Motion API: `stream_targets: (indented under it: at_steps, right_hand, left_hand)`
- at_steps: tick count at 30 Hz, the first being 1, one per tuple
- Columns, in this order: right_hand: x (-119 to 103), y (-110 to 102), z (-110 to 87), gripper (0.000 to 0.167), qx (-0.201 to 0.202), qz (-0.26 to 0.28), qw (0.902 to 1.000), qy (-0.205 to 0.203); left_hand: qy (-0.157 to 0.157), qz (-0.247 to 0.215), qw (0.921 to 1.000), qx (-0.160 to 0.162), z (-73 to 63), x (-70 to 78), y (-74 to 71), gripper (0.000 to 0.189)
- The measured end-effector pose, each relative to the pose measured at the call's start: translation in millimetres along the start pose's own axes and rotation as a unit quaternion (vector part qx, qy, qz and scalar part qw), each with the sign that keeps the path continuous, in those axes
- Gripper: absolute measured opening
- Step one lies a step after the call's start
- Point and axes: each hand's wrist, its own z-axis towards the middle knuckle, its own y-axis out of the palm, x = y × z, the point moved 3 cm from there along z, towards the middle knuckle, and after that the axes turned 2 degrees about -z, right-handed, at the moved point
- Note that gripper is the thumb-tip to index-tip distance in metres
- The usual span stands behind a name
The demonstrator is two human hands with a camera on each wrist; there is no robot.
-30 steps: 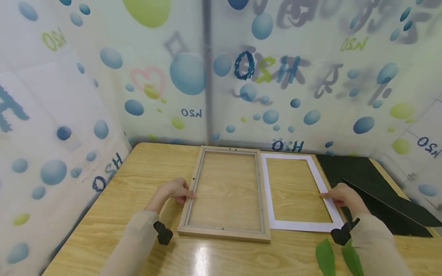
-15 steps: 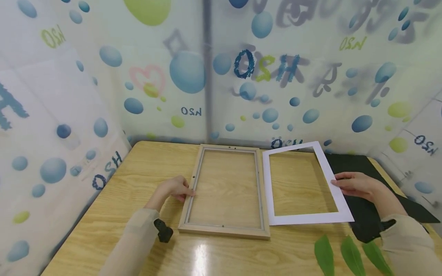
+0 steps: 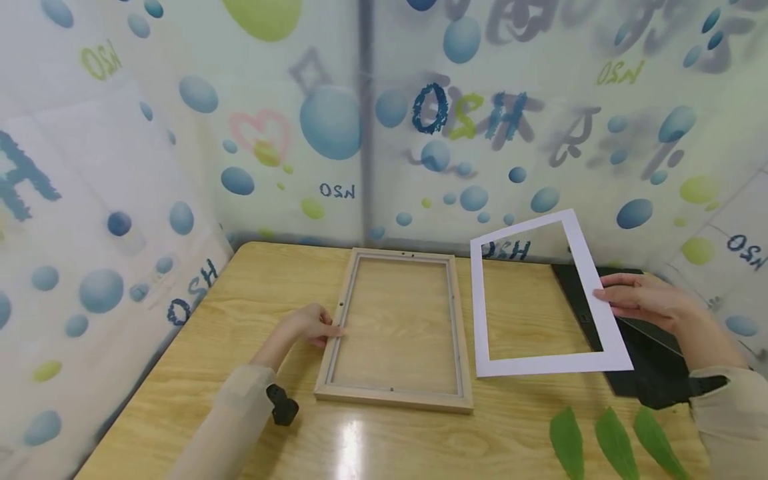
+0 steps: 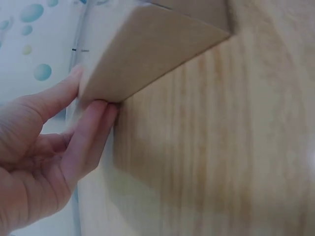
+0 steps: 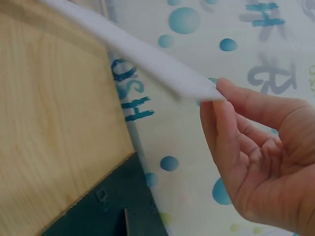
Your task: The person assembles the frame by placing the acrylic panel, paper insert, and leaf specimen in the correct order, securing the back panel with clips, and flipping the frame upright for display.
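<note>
In the head view, we see a wooden frame (image 3: pixel 393 400) lying on the table (image 3: pixel 270 287), left of centre, its far end just beside the back edge. The left hand (image 3: pixel 307 325) grips the frame's left side about midway along, thumb over the rim. To the frame's right, the right hand (image 3: pixel 645 300) pinches a white mat (image 3: pixel 552 364), a flat border round a cut-out window, by its right strip. We find this mat raised above the table and tilted, apart from the frame, its far corners overlapping the patterned curtain (image 3: pixel 390 177). A black board (image 3: pixel 651 363) lies behind and below it, toward the table's back right corner, and three green leaves (image 3: pixel 617 443) show nearer to us. In the left wrist view, we see the thumb on the frame's upper edge and fingertips at its lower edge, by the tabletop. In the right wrist view, we see the mat's edge held between thumb and fingers, with the board lower down, well apart from that hand.
</note>
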Motion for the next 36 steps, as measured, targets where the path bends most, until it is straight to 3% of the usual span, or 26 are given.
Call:
stream_targets:
  at_steps: [7,13,17,21,28,36]
  right_hand:
    - [-10.6,-12.5,-4.4,0.018,0.010,0.019,0.9997,-0.008]
    - [-17.9,0.7,1.4,0.020,0.000,0.101,0.9947,-0.016]
    - [-15.9,19.1,11.5,0.018,-0.028,0.173,0.9842,-0.026]
    - [-15.8,42.1,21.2,0.015,-0.049,0.173,0.9829,-0.038]
    - [-14.1,92.5,43.7,0.006,-0.091,0.170,0.9811,-0.021]
    - [-7.9,149.1,71.4,0.031,-0.114,0.163,0.9800,-0.006]
  left_hand:
    - [0.026,-0.043,0.9987,0.008,1.7,-8.1,2.4,0.039]
    - [0.061,-0.072,0.9954,-0.013,-1.2,-14.1,-2.0,0.047]
    - [0.070,-0.104,0.9914,-0.038,-2.0,-15.5,-3.4,0.050]
    - [0.063,-0.118,0.9897,-0.051,-1.6,-15.1,-3.3,0.049]
    - [0.048,-0.133,0.9890,-0.043,-2.7,-15.6,-0.6,0.046]
    - [0.046,-0.155,0.9863,-0.034,-5.0,-16.8,0.9,0.044]
